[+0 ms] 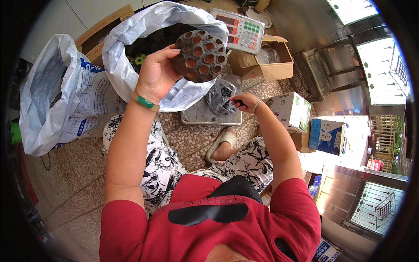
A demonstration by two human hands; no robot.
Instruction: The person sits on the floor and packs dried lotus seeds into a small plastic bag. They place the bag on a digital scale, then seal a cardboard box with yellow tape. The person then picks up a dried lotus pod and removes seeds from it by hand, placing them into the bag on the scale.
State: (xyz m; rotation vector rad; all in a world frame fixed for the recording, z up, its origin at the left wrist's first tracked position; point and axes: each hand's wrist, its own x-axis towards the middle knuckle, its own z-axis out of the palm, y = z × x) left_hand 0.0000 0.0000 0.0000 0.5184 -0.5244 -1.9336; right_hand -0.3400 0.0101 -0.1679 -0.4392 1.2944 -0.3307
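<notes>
A dried brown lotus seed pod (200,56), its round face full of empty-looking holes, is gripped at its left edge by my left hand (158,75). It is held up in front of a big white woven sack (120,74) with dark contents. My right hand (248,103) is closed around something dark that looks like lotus seeds, mostly covered by the fingers. Just left of it, a clear plastic bag (214,102) with several dark round seeds lies on the metal platform of a scale (211,118).
The scale's keypad display (244,32) stands behind, beside an open cardboard box (277,65). At the left is a second white woven sack (48,105). Right of my right arm are a white carton (288,111) and a blue box (326,136). My sandalled foot (223,146) rests near the scale.
</notes>
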